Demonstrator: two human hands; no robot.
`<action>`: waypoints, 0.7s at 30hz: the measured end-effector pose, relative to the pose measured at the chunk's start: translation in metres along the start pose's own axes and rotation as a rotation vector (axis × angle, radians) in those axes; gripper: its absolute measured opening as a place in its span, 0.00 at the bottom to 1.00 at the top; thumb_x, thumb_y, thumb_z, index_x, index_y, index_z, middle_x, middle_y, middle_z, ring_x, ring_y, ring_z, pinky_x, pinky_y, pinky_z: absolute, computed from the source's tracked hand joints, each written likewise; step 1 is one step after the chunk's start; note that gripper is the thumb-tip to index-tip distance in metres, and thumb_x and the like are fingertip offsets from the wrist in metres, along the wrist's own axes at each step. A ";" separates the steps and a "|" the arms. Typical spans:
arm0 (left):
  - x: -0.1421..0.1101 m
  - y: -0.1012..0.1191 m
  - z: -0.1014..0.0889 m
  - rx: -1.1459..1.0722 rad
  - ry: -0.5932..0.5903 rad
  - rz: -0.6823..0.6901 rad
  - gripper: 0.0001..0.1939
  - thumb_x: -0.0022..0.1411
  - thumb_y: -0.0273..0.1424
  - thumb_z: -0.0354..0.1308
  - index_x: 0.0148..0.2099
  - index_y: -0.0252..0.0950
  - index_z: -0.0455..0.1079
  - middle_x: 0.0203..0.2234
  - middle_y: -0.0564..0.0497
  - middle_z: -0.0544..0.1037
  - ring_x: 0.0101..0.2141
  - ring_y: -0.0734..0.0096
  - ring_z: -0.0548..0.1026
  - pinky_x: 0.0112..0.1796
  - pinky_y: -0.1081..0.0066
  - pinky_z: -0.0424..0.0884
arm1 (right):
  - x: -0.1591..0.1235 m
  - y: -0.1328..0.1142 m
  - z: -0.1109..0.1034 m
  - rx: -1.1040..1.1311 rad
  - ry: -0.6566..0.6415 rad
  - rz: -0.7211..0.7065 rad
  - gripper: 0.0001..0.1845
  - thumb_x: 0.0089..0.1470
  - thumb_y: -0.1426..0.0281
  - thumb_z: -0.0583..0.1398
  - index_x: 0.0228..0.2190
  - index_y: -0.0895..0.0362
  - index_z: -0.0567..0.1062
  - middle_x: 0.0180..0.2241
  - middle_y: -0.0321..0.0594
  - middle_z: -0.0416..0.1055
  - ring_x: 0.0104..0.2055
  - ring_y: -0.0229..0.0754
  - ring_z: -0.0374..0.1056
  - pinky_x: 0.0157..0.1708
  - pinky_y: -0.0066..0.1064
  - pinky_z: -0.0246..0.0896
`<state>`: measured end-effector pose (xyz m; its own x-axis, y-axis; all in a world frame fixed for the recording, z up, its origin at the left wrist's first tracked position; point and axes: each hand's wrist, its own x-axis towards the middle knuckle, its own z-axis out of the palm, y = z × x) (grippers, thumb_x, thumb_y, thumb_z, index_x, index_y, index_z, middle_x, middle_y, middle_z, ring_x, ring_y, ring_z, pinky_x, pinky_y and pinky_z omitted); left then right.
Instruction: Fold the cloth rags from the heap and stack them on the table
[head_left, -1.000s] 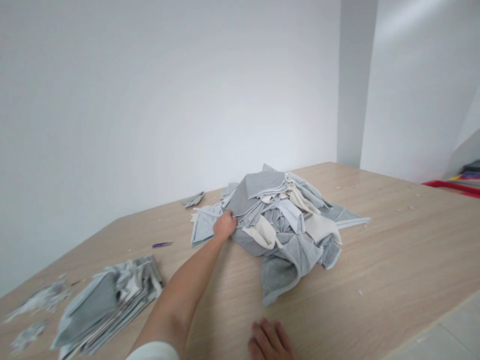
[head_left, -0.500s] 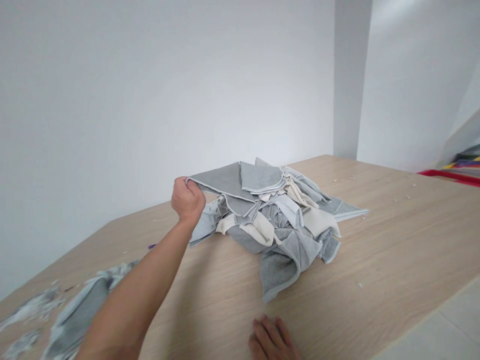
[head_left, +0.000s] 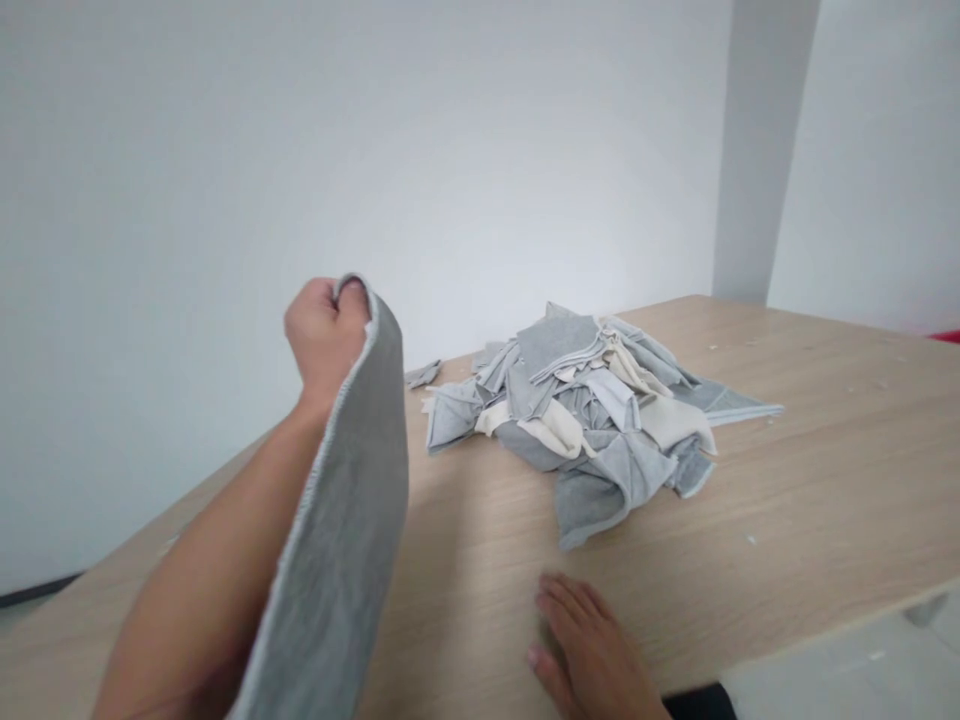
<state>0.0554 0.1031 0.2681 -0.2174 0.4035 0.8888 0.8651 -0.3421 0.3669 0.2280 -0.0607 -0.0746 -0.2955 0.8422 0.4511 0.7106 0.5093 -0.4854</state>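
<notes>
My left hand (head_left: 326,325) is closed on the top edge of a grey cloth piece (head_left: 341,510), raised above the table. The cloth hangs down along my forearm, with a pale stitched edge facing me; its lower end runs out of view. My right hand (head_left: 589,640) rests low over the table at the near side, fingers stretched out and thumb apart, holding nothing. Beyond it lies a loose heap of grey and cream cloth pieces (head_left: 592,400), some folded, some crumpled.
The wooden table (head_left: 825,480) reaches back to a white wall (head_left: 450,150). A small grey scrap (head_left: 424,375) lies left of the heap. Tiny bits of lint dot the right side. A red edge (head_left: 945,337) shows at far right.
My left hand has pulled the grey cloth off the heap, up and toward me. My right hand has come further into view. The view has shifted, so the heap sits further right.
</notes>
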 end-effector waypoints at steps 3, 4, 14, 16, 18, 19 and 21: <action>-0.015 0.000 -0.010 0.096 -0.059 0.116 0.16 0.64 0.36 0.47 0.28 0.32 0.65 0.20 0.56 0.62 0.25 0.76 0.64 0.33 0.73 0.61 | -0.007 -0.012 -0.003 0.090 0.127 -0.066 0.24 0.62 0.64 0.49 0.56 0.60 0.64 0.53 0.50 0.69 0.55 0.47 0.65 0.52 0.38 0.63; -0.019 0.000 -0.014 0.120 -0.057 0.138 0.16 0.64 0.36 0.47 0.29 0.32 0.66 0.21 0.56 0.63 0.26 0.75 0.64 0.33 0.73 0.61 | -0.009 -0.019 -0.005 0.122 0.163 -0.100 0.26 0.62 0.63 0.49 0.58 0.60 0.60 0.54 0.51 0.67 0.55 0.47 0.65 0.52 0.37 0.64; -0.022 0.015 -0.070 0.049 -0.005 0.212 0.18 0.66 0.34 0.46 0.34 0.26 0.70 0.22 0.54 0.68 0.25 0.78 0.65 0.32 0.74 0.60 | 0.020 -0.061 -0.025 0.135 0.309 0.216 0.30 0.56 0.59 0.55 0.56 0.62 0.63 0.49 0.54 0.71 0.48 0.55 0.70 0.45 0.45 0.67; -0.022 0.016 -0.080 0.032 0.010 0.215 0.19 0.67 0.35 0.46 0.35 0.25 0.70 0.22 0.54 0.67 0.26 0.78 0.66 0.34 0.73 0.61 | 0.026 -0.055 -0.030 0.147 0.329 0.252 0.24 0.57 0.57 0.54 0.49 0.60 0.70 0.41 0.51 0.75 0.40 0.53 0.73 0.40 0.45 0.69; -0.023 0.015 -0.087 0.042 0.053 0.213 0.20 0.67 0.37 0.46 0.35 0.24 0.69 0.23 0.54 0.67 0.28 0.77 0.67 0.36 0.71 0.61 | 0.025 -0.053 -0.036 0.180 0.386 0.190 0.25 0.56 0.54 0.55 0.47 0.59 0.70 0.39 0.51 0.76 0.39 0.53 0.73 0.39 0.45 0.69; -0.023 0.015 -0.089 0.056 0.074 0.205 0.21 0.67 0.38 0.46 0.34 0.25 0.69 0.23 0.54 0.66 0.29 0.76 0.68 0.37 0.70 0.62 | 0.022 -0.056 -0.038 0.192 0.429 0.123 0.27 0.56 0.54 0.55 0.49 0.60 0.68 0.42 0.52 0.75 0.43 0.54 0.72 0.41 0.46 0.68; -0.026 0.015 -0.090 0.094 0.081 0.173 0.22 0.66 0.41 0.46 0.33 0.27 0.69 0.23 0.54 0.65 0.30 0.73 0.69 0.37 0.69 0.62 | 0.012 -0.072 -0.039 0.183 0.500 -0.029 0.32 0.56 0.55 0.53 0.55 0.62 0.61 0.52 0.57 0.67 0.54 0.57 0.65 0.49 0.50 0.63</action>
<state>0.0336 0.0109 0.2751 -0.0942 0.2749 0.9569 0.9302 -0.3183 0.1830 0.1982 -0.0937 -0.0050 0.0591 0.6628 0.7465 0.5704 0.5912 -0.5701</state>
